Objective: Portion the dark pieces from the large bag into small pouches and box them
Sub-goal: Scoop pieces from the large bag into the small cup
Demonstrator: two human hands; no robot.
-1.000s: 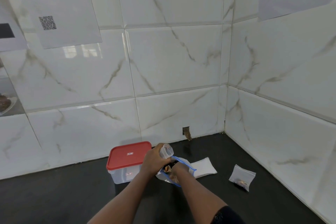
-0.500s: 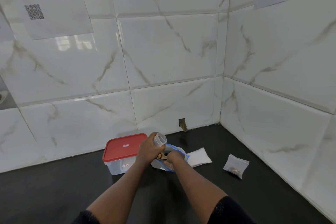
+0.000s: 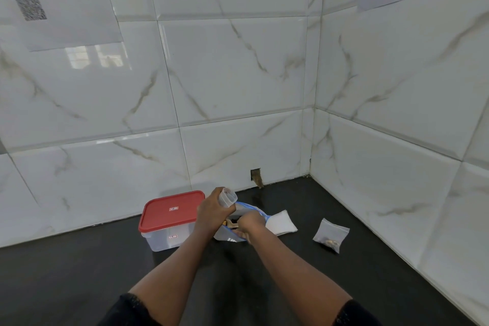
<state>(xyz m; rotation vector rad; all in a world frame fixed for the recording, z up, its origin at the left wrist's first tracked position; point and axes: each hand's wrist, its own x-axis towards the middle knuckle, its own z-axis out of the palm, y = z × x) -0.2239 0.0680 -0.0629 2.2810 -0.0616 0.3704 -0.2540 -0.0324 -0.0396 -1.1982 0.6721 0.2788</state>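
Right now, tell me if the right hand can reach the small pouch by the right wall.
Probably yes: bare counter separates small pouch and right hand, which must first release the large bag.

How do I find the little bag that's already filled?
Look at the black counter in the tiled corner. Closest to the right-hand wall lies a small clear pouch, on its own. Unlike the flat white pile next to it, it has a few dark and tan bits inside.

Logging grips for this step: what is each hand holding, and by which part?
Left hand grips the small clear cup round its base end. Right hand appears to pinch the large bag at its open mouth edge.
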